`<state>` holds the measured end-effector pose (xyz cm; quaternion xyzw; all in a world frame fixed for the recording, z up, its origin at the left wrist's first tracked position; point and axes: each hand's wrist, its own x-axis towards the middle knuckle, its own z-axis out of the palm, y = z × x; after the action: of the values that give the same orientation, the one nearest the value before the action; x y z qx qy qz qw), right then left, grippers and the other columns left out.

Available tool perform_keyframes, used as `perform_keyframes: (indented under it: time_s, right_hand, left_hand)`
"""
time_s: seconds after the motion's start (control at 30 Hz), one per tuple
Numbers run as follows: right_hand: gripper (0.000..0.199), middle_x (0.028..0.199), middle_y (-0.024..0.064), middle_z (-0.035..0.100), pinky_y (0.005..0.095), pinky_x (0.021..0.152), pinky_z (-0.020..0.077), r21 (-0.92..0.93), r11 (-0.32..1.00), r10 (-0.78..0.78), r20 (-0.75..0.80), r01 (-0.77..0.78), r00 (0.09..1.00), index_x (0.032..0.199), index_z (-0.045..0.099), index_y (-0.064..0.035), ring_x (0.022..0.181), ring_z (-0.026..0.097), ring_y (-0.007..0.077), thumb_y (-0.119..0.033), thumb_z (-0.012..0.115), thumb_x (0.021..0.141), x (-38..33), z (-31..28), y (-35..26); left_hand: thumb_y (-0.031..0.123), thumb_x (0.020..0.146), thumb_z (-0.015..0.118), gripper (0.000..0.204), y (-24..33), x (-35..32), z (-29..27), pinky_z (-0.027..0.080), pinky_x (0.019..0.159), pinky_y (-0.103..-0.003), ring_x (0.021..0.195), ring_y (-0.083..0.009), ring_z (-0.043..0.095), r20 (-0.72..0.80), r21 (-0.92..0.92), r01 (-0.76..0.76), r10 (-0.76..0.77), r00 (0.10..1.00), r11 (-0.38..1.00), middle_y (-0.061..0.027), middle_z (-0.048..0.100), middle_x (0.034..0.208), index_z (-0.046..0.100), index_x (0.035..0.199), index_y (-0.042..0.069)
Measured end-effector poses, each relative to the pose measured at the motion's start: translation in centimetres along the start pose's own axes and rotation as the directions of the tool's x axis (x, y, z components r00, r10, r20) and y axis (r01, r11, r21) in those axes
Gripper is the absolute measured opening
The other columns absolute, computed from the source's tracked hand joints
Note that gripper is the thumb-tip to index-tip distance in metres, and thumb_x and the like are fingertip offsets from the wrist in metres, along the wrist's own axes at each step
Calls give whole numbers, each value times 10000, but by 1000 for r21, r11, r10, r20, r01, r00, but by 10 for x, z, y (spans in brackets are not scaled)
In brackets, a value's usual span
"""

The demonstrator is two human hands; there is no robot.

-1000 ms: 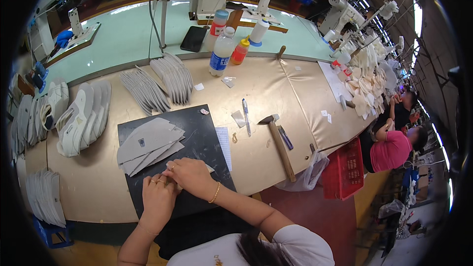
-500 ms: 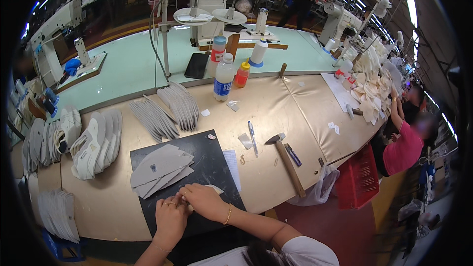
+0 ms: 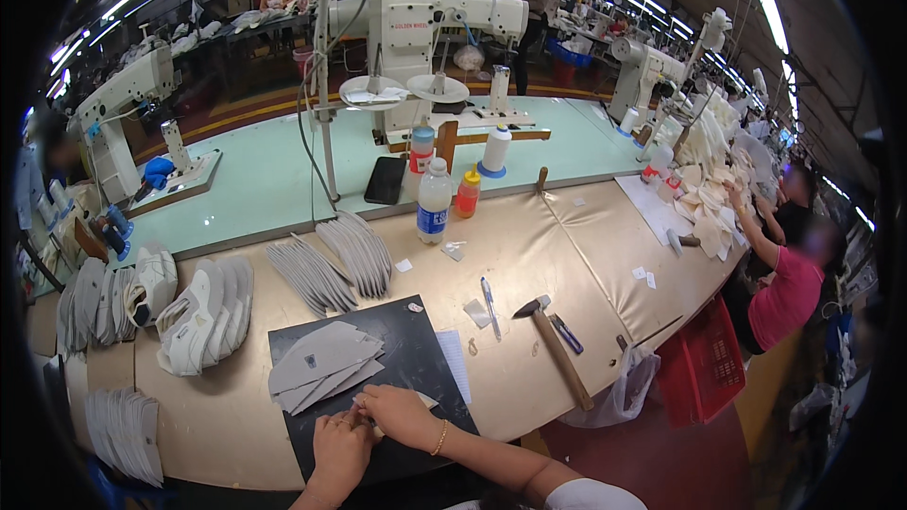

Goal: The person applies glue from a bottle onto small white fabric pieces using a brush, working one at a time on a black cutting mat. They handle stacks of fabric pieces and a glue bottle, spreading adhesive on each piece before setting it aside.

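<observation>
My left hand (image 3: 342, 447) and my right hand (image 3: 401, 418) meet over the near part of a black mat (image 3: 437, 355), fingers curled and pinching together. Between them is a cream-coloured piece (image 3: 427, 401), mostly covered by my fingers; its edge shows past my right hand, and its exact kind is hidden. Just beyond my hands, a fanned pile of grey curved shoe pieces (image 3: 326, 359) lies on the mat, a small dark mark on the top one. Both hands are closed on the cream piece.
Stacked grey pieces (image 3: 354, 250) and white shoe uppers (image 3: 213, 321) stand left. A hammer (image 3: 562, 359), pen (image 3: 490, 307) and cutter (image 3: 567, 333) lie right. Bottles (image 3: 434, 203) and a phone (image 3: 385, 180) sit behind. A red basket (image 3: 699, 359) stands beside the table, near a seated person (image 3: 786, 293).
My view has tilted up, so the table sits lower in the picture. Both hands stay together over the mat, with the fingers shifted slightly on the cream piece.
</observation>
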<state>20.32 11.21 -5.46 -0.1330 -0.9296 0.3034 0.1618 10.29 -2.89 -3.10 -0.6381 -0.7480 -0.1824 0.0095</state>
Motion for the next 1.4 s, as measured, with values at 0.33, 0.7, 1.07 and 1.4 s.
perform_keyframes:
  time_s: [0.33,0.7,1.07,1.4]
  right_hand:
    - [195,901,71,645,410,698,550,-55,991,121,-2,-121,993,915,640,-91,876,676,280,-284,660,933,4,-4,-9]
    - [199,843,43,661,384,659,538,-65,990,122,-35,-124,992,880,693,-110,809,679,277,-304,697,925,9,-5,-13]
    - [108,907,45,669,386,747,548,-120,992,42,98,-30,994,962,689,-130,926,668,276,-210,616,963,2,-9,-8]
    - [147,855,38,671,385,705,546,-91,993,75,47,-71,996,891,698,-110,857,682,256,-242,660,942,10,-12,-13]
  left_hand:
    - [221,784,773,139,-1,-3,3,436,821,-388,946,-223,693,4,-14,11,-11,1000,1000,-61,731,958,748,815,87]
    - [232,789,767,163,0,-5,-2,440,856,-377,970,-220,681,2,-31,24,-24,1000,999,-63,721,965,755,851,82]
    - [280,799,774,203,-6,-7,2,442,858,-376,1002,-203,686,3,-47,-5,5,1000,999,-62,730,998,747,867,91]
    - [302,802,774,231,-7,-9,0,445,884,-371,1054,-209,673,35,-61,12,-10,999,998,-62,726,1053,736,903,98]
